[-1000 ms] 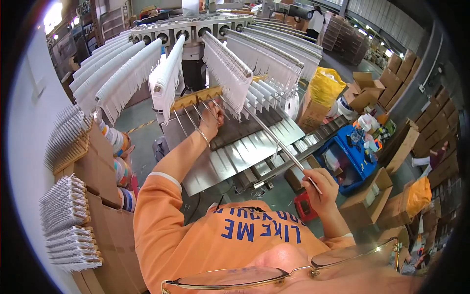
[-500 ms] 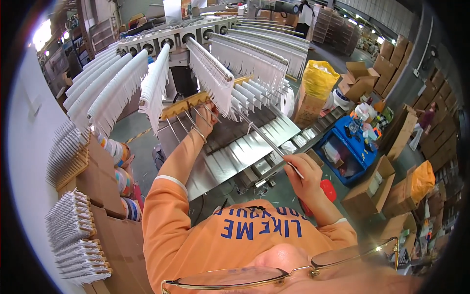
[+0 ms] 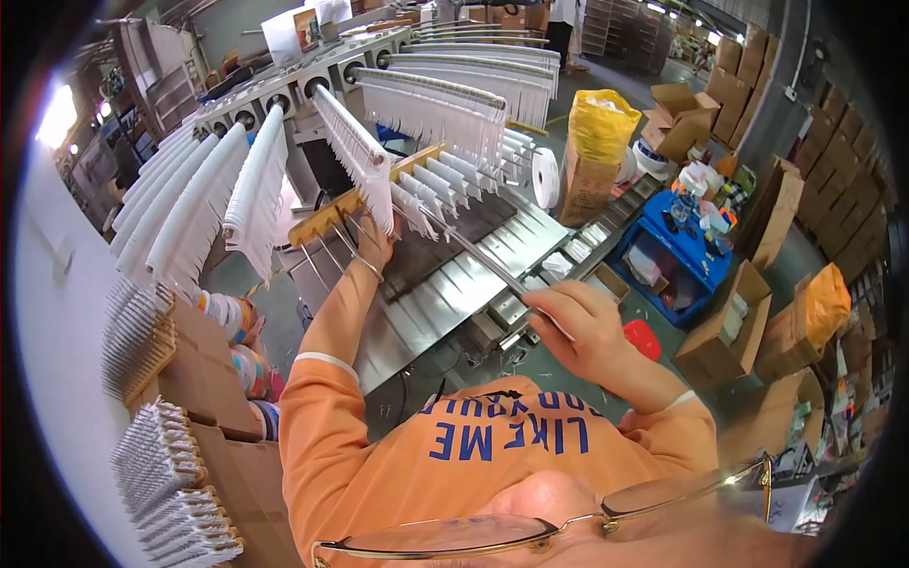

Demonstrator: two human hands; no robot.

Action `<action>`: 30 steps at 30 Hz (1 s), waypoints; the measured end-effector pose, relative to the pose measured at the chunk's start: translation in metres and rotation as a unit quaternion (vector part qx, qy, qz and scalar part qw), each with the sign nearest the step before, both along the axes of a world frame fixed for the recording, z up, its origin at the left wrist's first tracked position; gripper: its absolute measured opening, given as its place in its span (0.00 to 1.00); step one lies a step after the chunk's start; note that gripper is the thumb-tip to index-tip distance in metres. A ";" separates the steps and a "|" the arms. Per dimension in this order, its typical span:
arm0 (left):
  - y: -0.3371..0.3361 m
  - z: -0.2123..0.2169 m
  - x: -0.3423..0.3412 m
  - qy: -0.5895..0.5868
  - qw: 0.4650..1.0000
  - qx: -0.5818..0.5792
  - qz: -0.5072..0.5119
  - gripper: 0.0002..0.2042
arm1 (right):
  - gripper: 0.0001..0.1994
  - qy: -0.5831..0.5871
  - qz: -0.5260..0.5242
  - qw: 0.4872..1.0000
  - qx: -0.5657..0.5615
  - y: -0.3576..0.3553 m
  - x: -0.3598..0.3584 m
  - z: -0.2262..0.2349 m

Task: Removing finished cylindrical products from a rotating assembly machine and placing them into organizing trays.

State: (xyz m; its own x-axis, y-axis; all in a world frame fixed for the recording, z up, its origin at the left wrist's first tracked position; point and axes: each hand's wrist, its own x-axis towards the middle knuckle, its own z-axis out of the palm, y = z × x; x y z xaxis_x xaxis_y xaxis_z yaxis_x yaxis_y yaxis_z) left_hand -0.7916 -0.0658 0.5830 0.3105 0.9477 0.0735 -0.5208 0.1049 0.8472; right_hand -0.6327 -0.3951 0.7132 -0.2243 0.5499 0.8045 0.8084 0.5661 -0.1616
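My right hand (image 3: 585, 331) is closed round the near end of a long thin metal rod (image 3: 483, 260). The rod slants away to the far left, toward a yellow wooden rack (image 3: 327, 218) with metal pegs. My left hand (image 3: 376, 244) is at the rack, beside the bare pegs at its left part. Its fingers are partly hidden by a white fringed strip (image 3: 355, 151) hanging from a machine arm, so their grip cannot be made out. Short white fringed pieces (image 3: 445, 180) sit in a row on the rack's right part. Below lies a shiny metal table (image 3: 454, 303).
A round machine head (image 3: 284, 95) carries several arms draped with white fringe (image 3: 204, 204). Peg racks with white pieces (image 3: 170, 464) stand on cardboard boxes at left. To the right are a blue crate (image 3: 677, 251), a yellow bag (image 3: 603, 128) and open cartons (image 3: 724, 327).
The view has shifted a little, moving the machine left in the picture. My right hand is slightly higher and still on the rod. More of my left hand's fingers are now behind the white fringe.
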 end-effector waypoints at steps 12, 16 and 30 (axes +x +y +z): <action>-0.017 0.007 -0.017 0.016 0.999 -0.023 0.028 0.07 | 0.12 0.036 0.044 0.998 0.015 0.049 -0.008 -0.030; 0.045 -0.060 -0.055 0.356 0.785 0.478 0.169 0.03 | 0.12 0.025 0.056 0.997 0.037 0.046 -0.024 -0.026; 0.060 -0.062 -0.056 0.395 0.744 0.531 0.088 0.21 | 0.10 0.103 0.047 0.991 0.070 0.085 -0.007 -0.066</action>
